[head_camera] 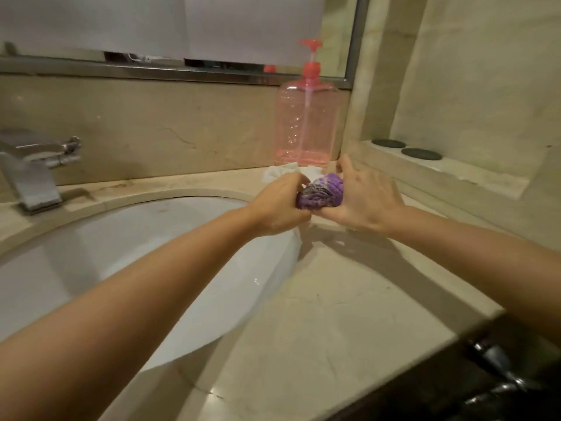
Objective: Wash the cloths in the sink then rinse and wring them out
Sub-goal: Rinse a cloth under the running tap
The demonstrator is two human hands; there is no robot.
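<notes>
A purple cloth (321, 192), bunched into a tight twisted roll, sits between both hands above the counter just right of the sink's rim (170, 194). My left hand (277, 208) grips its left end with curled fingers. My right hand (362, 199) wraps around its right end, thumb raised behind it. A white cloth (280, 171) lies crumpled on the counter behind my hands, at the foot of the soap bottle. The white basin (121, 253) looks free of cloths.
A pink pump bottle (306, 117) stands at the back of the counter. The chrome tap (33, 168) is at the far left. A raised ledge with two dark round discs (420, 154) runs along the right wall. Beige counter (334, 314) spreads to the front right.
</notes>
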